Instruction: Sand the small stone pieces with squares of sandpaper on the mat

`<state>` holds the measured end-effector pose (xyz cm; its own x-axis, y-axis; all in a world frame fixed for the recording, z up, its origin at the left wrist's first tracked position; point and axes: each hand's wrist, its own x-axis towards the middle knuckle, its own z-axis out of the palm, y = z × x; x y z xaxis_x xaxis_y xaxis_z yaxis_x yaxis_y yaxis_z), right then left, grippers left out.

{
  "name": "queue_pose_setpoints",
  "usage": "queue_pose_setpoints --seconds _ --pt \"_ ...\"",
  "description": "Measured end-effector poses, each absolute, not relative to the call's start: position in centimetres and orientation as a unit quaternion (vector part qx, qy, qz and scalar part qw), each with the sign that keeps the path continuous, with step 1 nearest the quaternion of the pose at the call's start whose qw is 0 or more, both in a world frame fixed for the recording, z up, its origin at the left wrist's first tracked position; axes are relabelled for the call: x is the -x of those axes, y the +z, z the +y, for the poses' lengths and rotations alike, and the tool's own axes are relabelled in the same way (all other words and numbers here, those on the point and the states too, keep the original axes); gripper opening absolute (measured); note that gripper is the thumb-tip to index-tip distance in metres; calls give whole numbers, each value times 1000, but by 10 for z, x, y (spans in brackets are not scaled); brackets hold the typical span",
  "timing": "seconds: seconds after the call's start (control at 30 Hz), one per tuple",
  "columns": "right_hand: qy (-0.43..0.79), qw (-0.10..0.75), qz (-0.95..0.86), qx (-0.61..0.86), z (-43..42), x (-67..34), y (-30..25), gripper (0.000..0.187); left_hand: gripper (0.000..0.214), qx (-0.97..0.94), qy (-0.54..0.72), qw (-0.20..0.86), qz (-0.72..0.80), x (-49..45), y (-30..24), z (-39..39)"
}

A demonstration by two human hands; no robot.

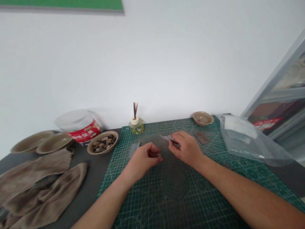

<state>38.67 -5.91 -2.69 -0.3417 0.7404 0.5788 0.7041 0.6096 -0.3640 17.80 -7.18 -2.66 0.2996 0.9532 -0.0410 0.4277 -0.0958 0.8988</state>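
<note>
Both hands rest over the far middle of a green cutting mat. My left hand is curled closed with its fingertips pinched on something small and dark that I cannot make out. My right hand is closed too, pinching a small pale scrap of paper or foil that sticks out to the left of its fingers. The two hands are a few centimetres apart. A grey rectangular strip lies on the mat just left of my left hand, and a brown rectangular piece lies right of my right hand.
A bowl of small brown and pale nuts or stones stands left of the mat, with two empty bowls and a red-labelled plastic tub beyond. Brown cloths lie at left. A reed diffuser, a small bowl and a clear plastic bag sit at the back and right.
</note>
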Motion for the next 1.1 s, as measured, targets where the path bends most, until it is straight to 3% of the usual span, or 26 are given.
queue_pose_setpoints --seconds 0.17,0.43,0.73,1.1 --pt "202 395 -784 435 -71 -385 -23 4 21 -632 334 525 462 -181 -23 -73" --pt "482 395 -690 367 -66 -382 -32 17 18 -645 345 539 418 -186 -28 -75" --pt "549 446 -605 365 -71 -383 -26 16 15 -625 422 460 469 -187 -23 -78" --pt "576 473 -566 354 -78 -378 -20 20 11 -669 425 382 476 -191 -16 -92"
